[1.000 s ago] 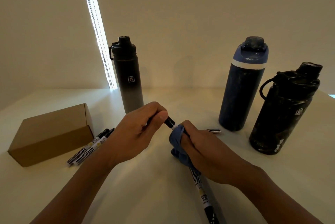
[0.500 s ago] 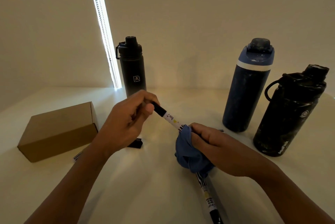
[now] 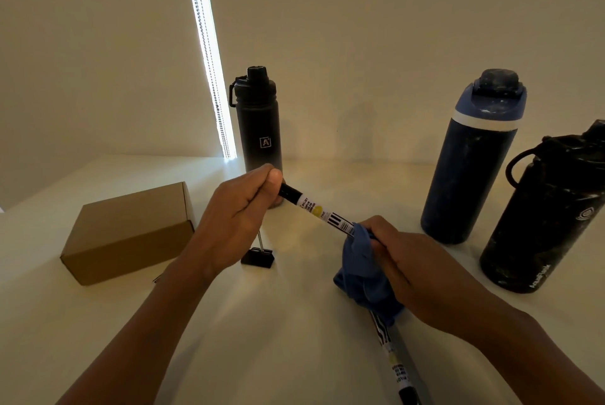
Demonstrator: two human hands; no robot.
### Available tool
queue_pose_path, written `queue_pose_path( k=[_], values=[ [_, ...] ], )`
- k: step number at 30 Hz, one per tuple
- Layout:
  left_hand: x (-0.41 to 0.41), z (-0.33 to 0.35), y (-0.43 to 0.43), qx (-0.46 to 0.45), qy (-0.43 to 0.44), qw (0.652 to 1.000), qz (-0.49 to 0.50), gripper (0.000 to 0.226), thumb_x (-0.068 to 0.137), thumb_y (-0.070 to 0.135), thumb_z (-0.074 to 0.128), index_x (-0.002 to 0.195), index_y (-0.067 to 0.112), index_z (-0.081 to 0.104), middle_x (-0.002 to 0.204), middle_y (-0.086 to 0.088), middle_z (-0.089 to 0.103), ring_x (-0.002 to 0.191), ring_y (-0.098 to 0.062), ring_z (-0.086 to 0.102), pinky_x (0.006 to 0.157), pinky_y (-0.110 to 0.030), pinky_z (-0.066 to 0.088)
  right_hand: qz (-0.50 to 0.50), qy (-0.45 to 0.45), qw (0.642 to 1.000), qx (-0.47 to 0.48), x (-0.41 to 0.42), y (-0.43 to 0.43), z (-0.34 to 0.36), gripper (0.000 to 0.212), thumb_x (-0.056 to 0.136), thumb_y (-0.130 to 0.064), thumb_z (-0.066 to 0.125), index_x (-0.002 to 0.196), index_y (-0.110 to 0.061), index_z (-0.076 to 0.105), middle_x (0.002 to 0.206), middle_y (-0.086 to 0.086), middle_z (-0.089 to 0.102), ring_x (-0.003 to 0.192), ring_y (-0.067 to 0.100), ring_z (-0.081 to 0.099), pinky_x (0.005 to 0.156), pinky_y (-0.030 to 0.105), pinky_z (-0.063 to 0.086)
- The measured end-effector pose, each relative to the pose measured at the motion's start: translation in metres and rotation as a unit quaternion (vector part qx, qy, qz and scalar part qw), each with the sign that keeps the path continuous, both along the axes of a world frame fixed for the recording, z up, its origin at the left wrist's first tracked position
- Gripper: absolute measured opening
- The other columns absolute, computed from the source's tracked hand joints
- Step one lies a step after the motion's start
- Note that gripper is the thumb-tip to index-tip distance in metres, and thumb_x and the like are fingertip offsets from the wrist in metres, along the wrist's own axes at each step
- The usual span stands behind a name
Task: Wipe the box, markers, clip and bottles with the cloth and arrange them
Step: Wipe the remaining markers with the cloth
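Note:
My left hand point(image 3: 239, 221) grips the black cap end of a white-labelled marker point(image 3: 319, 212). My right hand point(image 3: 409, 267) holds a blue cloth point(image 3: 363, 270) wrapped round the marker's other end. Another marker point(image 3: 394, 362) lies on the table below the cloth, pointing toward me. A black binder clip point(image 3: 257, 256) stands on the table under my left hand. The brown cardboard box point(image 3: 131, 234) sits at the left. A slim black bottle point(image 3: 260, 132) stands at the back, a blue bottle point(image 3: 471, 162) and a wide black bottle point(image 3: 550, 218) at the right.
The white table point(image 3: 262, 339) meets a plain wall behind the bottles. A bright vertical strip of light with a bead chain point(image 3: 206, 51) runs down the wall at the back left. The tip of another marker point(image 3: 157, 279) shows beside my left forearm.
My left hand has pulled the marker up and left out of the cloth, baring more of its label. The binder clip has come into view under my left hand.

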State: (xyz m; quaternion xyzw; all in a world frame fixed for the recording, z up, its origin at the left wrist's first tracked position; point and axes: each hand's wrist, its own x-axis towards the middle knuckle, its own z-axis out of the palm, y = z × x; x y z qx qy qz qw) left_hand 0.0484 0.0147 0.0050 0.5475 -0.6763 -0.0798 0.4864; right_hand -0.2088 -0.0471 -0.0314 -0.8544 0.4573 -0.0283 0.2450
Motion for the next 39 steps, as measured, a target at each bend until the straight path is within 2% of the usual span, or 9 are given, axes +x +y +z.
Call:
queue_pose_path(
  k=[3, 5, 7, 14, 19, 24, 29, 34, 39],
  values=[
    [-0.005, 0.002, 0.002, 0.017, 0.049, 0.999, -0.006, 0.042, 0.110, 0.026, 0.040, 0.088, -0.003, 0.063, 0.060, 0.025, 0.055, 0.060, 0.004, 0.055, 0.061, -0.006, 0.042, 0.013, -0.040, 0.999, -0.013, 0.001, 0.007, 0.010, 0.022, 0.111, -0.014, 0.033, 0.123, -0.010, 0.051, 0.107, 0.015, 0.063, 0.092, 0.018, 0.061, 0.088, 0.019, 0.047],
    [-0.007, 0.002, 0.002, 0.022, 0.061, 0.998, -0.005, 0.042, 0.111, 0.025, 0.041, 0.085, -0.002, 0.061, 0.058, 0.023, 0.054, 0.060, 0.004, 0.054, 0.062, -0.005, 0.042, 0.038, -0.106, 0.986, -0.125, -0.005, 0.013, 0.009, 0.025, 0.108, -0.021, 0.033, 0.104, -0.013, 0.057, 0.079, 0.005, 0.061, 0.067, 0.012, 0.055, 0.072, 0.037, 0.051],
    [-0.007, 0.002, 0.001, 0.026, 0.077, 0.997, -0.001, 0.043, 0.111, 0.026, 0.042, 0.081, -0.001, 0.058, 0.057, 0.019, 0.051, 0.057, 0.001, 0.051, 0.061, -0.006, 0.041, 0.064, -0.141, 0.961, -0.229, -0.007, 0.018, 0.013, 0.027, 0.103, -0.025, 0.034, 0.102, -0.013, 0.058, 0.069, 0.003, 0.059, 0.059, 0.017, 0.054, 0.057, 0.033, 0.045],
    [-0.007, 0.005, 0.003, 0.032, 0.078, 0.996, 0.009, 0.041, 0.111, 0.025, 0.041, 0.079, 0.004, 0.056, 0.057, 0.025, 0.055, 0.059, 0.007, 0.057, 0.061, -0.006, 0.042, 0.111, -0.176, 0.966, -0.152, -0.015, 0.007, 0.001, 0.033, 0.107, -0.040, 0.034, 0.119, -0.025, 0.061, 0.092, -0.017, 0.063, 0.083, 0.003, 0.064, 0.074, 0.016, 0.051],
    [0.000, 0.002, 0.000, 0.010, 0.054, 0.998, 0.022, 0.048, 0.108, 0.039, 0.039, 0.083, 0.003, 0.057, 0.058, 0.014, 0.049, 0.052, -0.003, 0.046, 0.053, -0.010, 0.039, 0.062, -0.173, 0.983, -0.016, -0.016, 0.003, -0.007, 0.020, 0.108, -0.010, 0.042, 0.116, -0.018, 0.058, 0.091, 0.008, 0.066, 0.077, -0.005, 0.063, 0.078, 0.021, 0.051],
    [0.005, -0.003, -0.006, -0.032, 0.008, 0.997, 0.075, 0.052, 0.107, 0.048, 0.035, 0.083, 0.008, 0.058, 0.059, 0.014, 0.050, 0.050, -0.006, 0.047, 0.052, -0.015, 0.039, 0.065, -0.295, 0.953, -0.028, -0.013, 0.028, 0.023, 0.021, 0.108, -0.029, 0.042, 0.114, -0.020, 0.060, 0.091, 0.014, 0.069, 0.080, 0.036, 0.066, 0.072, 0.050, 0.053],
    [-0.008, -0.004, -0.006, -0.020, 0.013, 0.998, 0.058, 0.044, 0.108, 0.042, 0.037, 0.080, 0.013, 0.052, 0.059, 0.022, 0.053, 0.054, 0.001, 0.052, 0.055, -0.011, 0.040, 0.025, -0.253, 0.967, -0.014, -0.007, 0.015, -0.008, 0.013, 0.097, -0.047, 0.057, 0.101, -0.040, 0.067, 0.081, 0.000, 0.067, 0.070, 0.005, 0.066, 0.076, 0.031, 0.055],
    [-0.004, -0.008, -0.004, -0.018, 0.130, 0.991, -0.008, 0.053, 0.110, 0.052, 0.027, 0.095, 0.016, 0.062, 0.068, 0.007, 0.051, 0.061, -0.006, 0.047, 0.061, -0.016, 0.042, -0.003, -0.307, 0.946, -0.108, -0.010, 0.023, 0.012, 0.023, 0.104, -0.033, 0.046, 0.089, -0.022, 0.059, 0.064, 0.006, 0.056, 0.053, 0.017, 0.049, 0.052, 0.028, 0.039],
    [-0.028, -0.014, -0.003, -0.001, -0.008, 1.000, -0.010, 0.037, 0.100, 0.070, 0.042, 0.105, 0.044, 0.068, 0.077, 0.014, 0.066, 0.060, -0.013, 0.058, 0.055, -0.025, 0.051, -0.012, -0.328, 0.937, -0.117, -0.004, 0.026, 0.009, 0.023, 0.105, -0.035, 0.044, 0.100, -0.021, 0.061, 0.071, 0.010, 0.061, 0.060, 0.026, 0.055, 0.057, 0.040, 0.044]
  ],
)
